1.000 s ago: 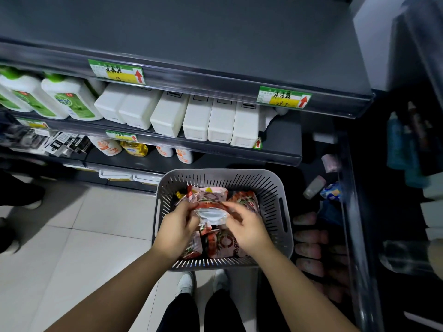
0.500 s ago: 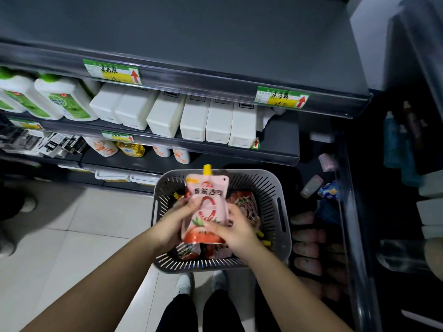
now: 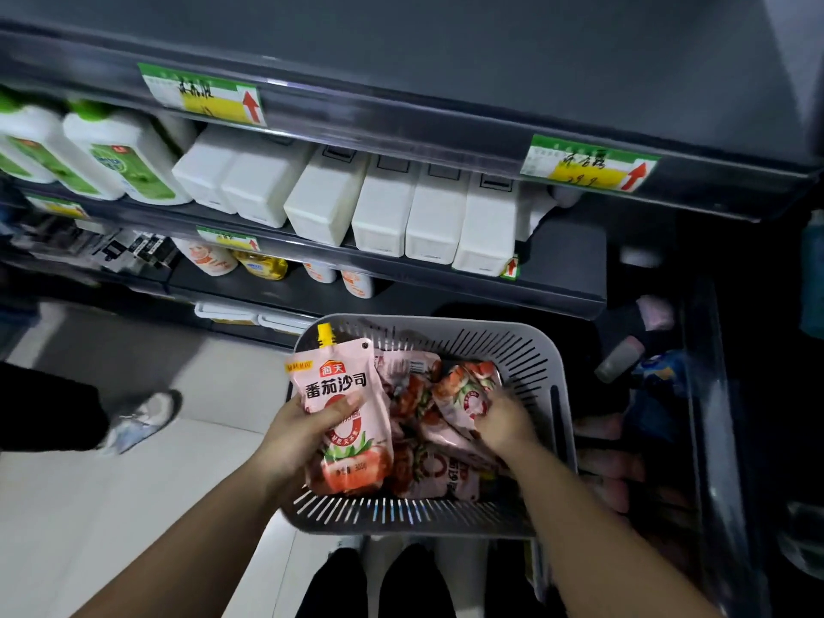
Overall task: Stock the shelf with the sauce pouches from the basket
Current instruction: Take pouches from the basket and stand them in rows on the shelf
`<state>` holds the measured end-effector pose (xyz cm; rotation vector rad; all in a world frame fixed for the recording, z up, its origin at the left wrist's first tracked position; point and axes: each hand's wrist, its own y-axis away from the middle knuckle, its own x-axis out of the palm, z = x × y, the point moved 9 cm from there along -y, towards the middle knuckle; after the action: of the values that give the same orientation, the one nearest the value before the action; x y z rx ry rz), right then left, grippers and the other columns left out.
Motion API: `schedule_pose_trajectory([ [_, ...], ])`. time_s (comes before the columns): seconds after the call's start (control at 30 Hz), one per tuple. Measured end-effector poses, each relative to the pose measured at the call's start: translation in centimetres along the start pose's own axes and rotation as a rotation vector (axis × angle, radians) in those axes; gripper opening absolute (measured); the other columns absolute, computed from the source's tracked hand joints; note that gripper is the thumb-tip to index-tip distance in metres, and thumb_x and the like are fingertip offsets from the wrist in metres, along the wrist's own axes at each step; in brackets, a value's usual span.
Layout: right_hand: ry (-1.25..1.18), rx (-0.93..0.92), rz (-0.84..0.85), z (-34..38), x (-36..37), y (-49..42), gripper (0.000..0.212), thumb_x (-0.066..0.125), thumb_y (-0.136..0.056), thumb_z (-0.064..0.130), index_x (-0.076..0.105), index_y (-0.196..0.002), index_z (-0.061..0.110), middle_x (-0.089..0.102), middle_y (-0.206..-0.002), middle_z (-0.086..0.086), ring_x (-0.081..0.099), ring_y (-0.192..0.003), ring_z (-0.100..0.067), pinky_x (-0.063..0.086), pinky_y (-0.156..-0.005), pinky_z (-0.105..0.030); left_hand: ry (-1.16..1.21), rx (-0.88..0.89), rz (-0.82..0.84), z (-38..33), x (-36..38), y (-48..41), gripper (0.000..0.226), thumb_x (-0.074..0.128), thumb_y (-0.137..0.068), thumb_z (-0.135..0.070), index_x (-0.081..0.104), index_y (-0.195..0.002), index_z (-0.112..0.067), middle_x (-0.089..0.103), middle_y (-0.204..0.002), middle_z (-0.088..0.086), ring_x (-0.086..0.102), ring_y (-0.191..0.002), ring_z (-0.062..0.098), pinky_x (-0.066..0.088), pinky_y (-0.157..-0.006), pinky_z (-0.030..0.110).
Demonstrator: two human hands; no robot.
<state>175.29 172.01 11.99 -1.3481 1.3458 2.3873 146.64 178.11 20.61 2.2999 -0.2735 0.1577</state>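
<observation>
Fingertips of right hand [image 3: 504,423] were hidden among sauce pouches [image 3: 428,468]; shelf items [image 3: 620,359] at 3 o'clock were blurred, unidentifiable.

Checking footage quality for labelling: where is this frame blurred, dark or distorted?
Head view: the held pouch has sharp print; the shoe at left is motion-smeared; the area right of the basket is nearly black; the shelf edges bow from the wide-angle lens.

1. The upright pouch [image 3: 343,417] in your left hand [image 3: 303,434] is pink, with a yellow spout cap and a tomato picture, its front facing you.
2. A crumpled pouch [image 3: 466,390] tilts under your right hand [image 3: 504,421], whose fingers curl over its lower edge.
3. More pouches [image 3: 428,470] lie flat between your hands.
4. The grey slotted basket [image 3: 530,363] surrounds both hands.
</observation>
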Motion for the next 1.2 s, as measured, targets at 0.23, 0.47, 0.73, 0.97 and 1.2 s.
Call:
schedule_pose_trajectory([
  [0.23,0.048,0.075,0.162,0.6,4.9,-2.8,0.111,0.062,-0.076,0.065,0.003,-0.153,0.011,0.008,-0.159,-0.017,0.019,-0.145,-0.036,0.029,-0.116,-0.043,-0.005,-0.022,-0.030,1.6,-0.7,-0.5,0.046,0.078,-0.069,-0.023,0.069,-0.111,-0.008,0.076,-0.103,0.017,0.074,-0.092,0.036,0.060,-0.075,0.041],
  [0.47,0.210,0.045,-0.040,4.5,3.1,-1.8,0.103,0.067,-0.082,0.048,0.003,-0.154,0.012,0.018,-0.155,-0.015,0.032,-0.137,-0.037,0.043,-0.099,-0.054,-0.002,-0.032,-0.045,2.2,-0.7,-0.4,0.032,0.075,-0.075,-0.015,0.070,-0.107,-0.007,0.077,-0.100,0.016,0.075,-0.087,0.034,0.061,-0.065,0.034],
  [0.73,0.077,-0.441,-0.093,8.8,1.6,1.4,0.082,0.068,-0.085,0.030,0.018,-0.150,0.025,0.061,-0.122,-0.005,0.063,-0.097,-0.019,0.053,-0.076,-0.027,-0.004,-0.066,-0.061,2.9,-1.2,-1.0,0.026,0.073,-0.082,-0.010,0.070,-0.107,-0.010,0.078,-0.099,0.012,0.076,-0.087,0.030,0.061,-0.065,0.032],
  [0.97,0.484,-1.021,0.212,9.8,7.4,7.1,0.042,0.057,-0.087,-0.004,0.058,-0.125,0.014,0.038,-0.156,-0.005,0.013,-0.151,-0.028,-0.011,-0.119,-0.045,-0.033,-0.112,-0.013,3.2,-0.9,-1.1,0.051,0.081,-0.065,-0.023,0.069,-0.112,-0.009,0.077,-0.103,0.013,0.074,-0.092,0.034,0.057,-0.087,0.047],
  [1.2,0.010,-0.254,-0.085,6.4,5.0,3.3,0.055,0.072,-0.082,0.027,0.046,-0.129,0.025,0.036,-0.143,-0.003,0.034,-0.133,-0.027,0.041,-0.107,-0.043,-0.034,-0.099,0.034,3.1,-0.8,-0.9,0.047,0.081,-0.067,-0.022,0.069,-0.111,-0.010,0.077,-0.103,0.012,0.075,-0.092,0.032,0.060,-0.072,0.036],
])
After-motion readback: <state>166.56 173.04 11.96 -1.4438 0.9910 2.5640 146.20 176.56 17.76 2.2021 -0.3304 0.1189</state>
